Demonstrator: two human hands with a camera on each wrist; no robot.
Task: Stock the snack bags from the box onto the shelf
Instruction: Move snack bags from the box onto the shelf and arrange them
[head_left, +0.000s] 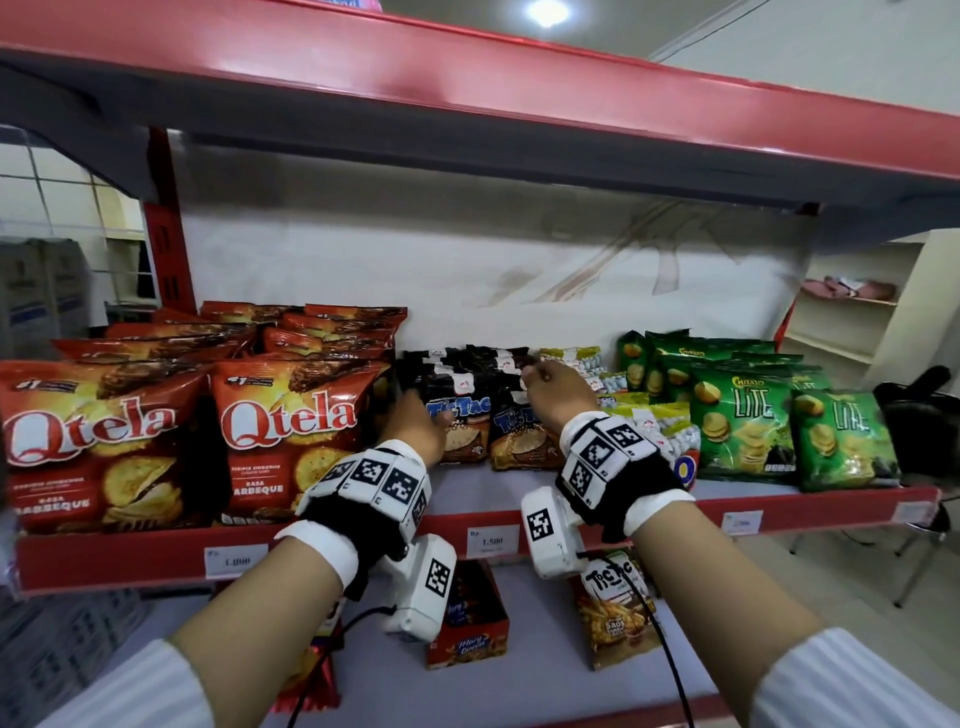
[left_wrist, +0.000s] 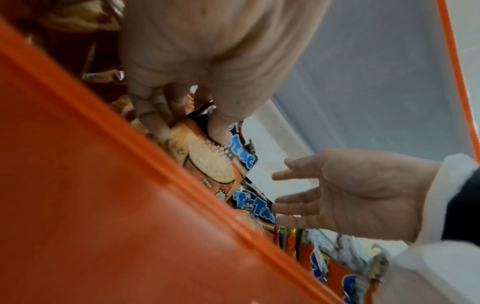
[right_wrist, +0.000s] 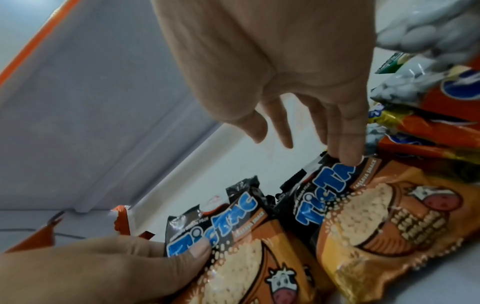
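Observation:
Two orange-and-black Tic Tac snack bags stand side by side on the grey shelf board, with more black bags stacked behind them. My left hand pinches the top of the left Tic Tac bag between thumb and fingers. The thumb lies on its blue logo in the right wrist view. My right hand hovers over the right Tic Tac bag. Its fingers are straight, and one fingertip touches that bag's top edge. No box is in view.
Red Qtela bags crowd the shelf on the left. White-pellet bags and green Chitato Lite bags stand on the right. The red upper shelf hangs overhead. The lower shelf holds a red carton and another Tic Tac bag.

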